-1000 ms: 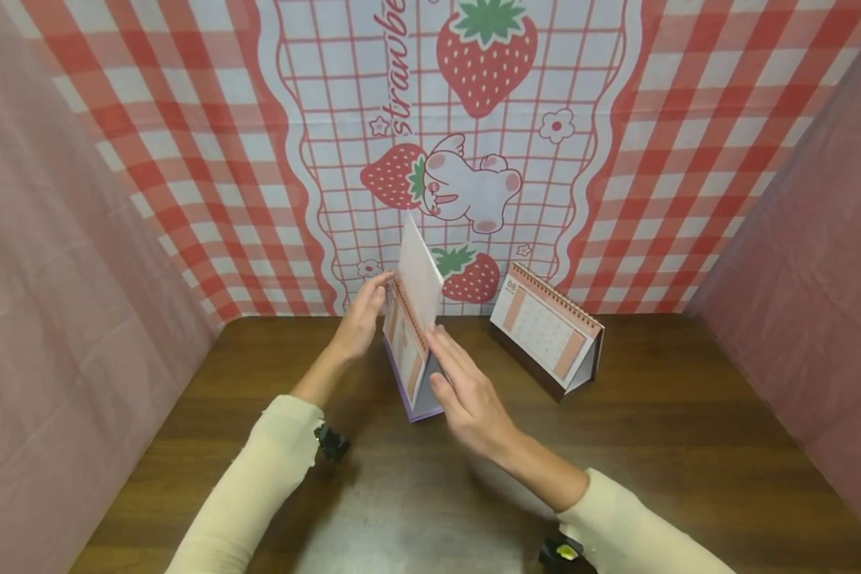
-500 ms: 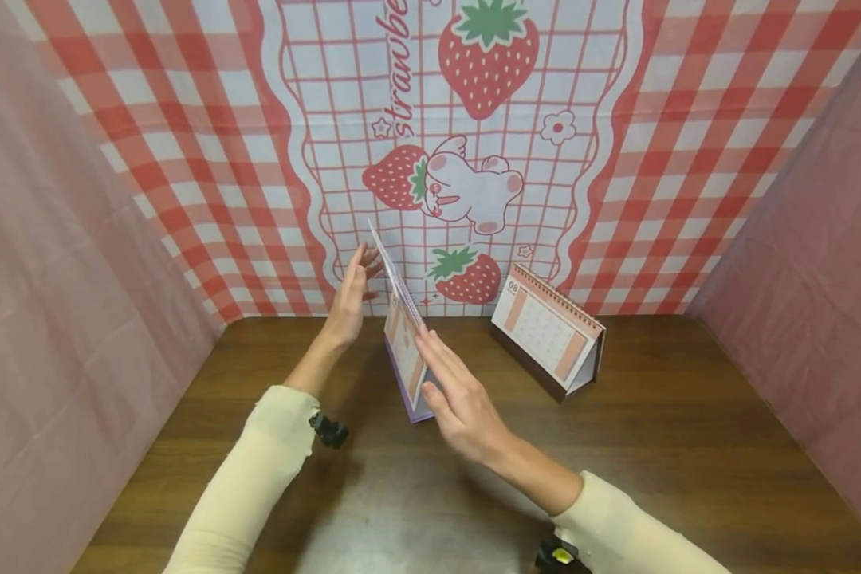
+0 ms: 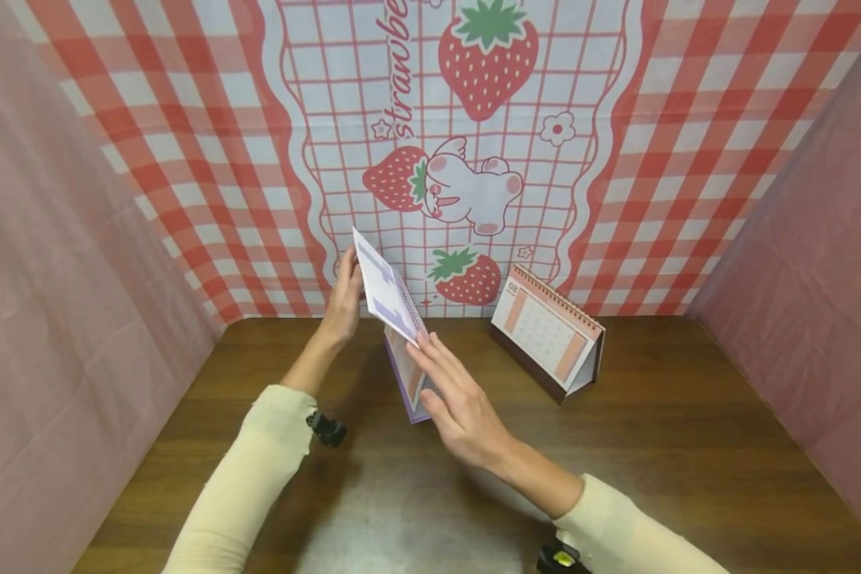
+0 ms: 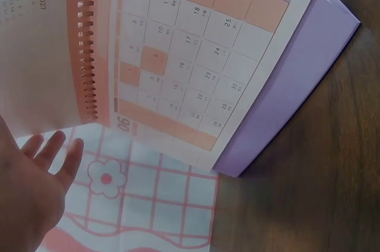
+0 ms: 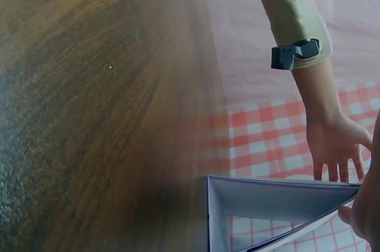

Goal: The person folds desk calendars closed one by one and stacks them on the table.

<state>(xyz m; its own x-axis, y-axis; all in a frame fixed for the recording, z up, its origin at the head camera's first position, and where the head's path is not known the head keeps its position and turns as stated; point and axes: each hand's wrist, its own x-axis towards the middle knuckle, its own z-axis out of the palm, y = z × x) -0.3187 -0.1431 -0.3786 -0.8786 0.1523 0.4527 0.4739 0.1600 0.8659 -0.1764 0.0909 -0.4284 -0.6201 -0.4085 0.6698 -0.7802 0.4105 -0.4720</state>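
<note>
A spiral-bound desk calendar with a purple base (image 4: 285, 85) stands on the table, showing a page marked 06 in the left wrist view. A raised page (image 3: 383, 291) tilts leftward from its binding. The left hand (image 3: 343, 307) is behind that page at its far left side, fingers extended and partly hidden; in the left wrist view the hand (image 4: 35, 186) lies by the page's edge. With straight fingers, the right hand (image 3: 466, 402) touches the near end of the binding. Seen from the right wrist, the calendar's hollow stand (image 5: 267, 198) is open-ended.
A second desk calendar (image 3: 541, 331), marked 08, with a dark base, stands to the right on the wooden table (image 3: 660, 446). Behind is a strawberry-print checked cloth (image 3: 473, 119); pink cloth hangs at both sides.
The raised page has swung over from upright to tilting left, its purple-printed side coming into view. The left hand has moved left off the binding; the right hand has shifted slightly left.
</note>
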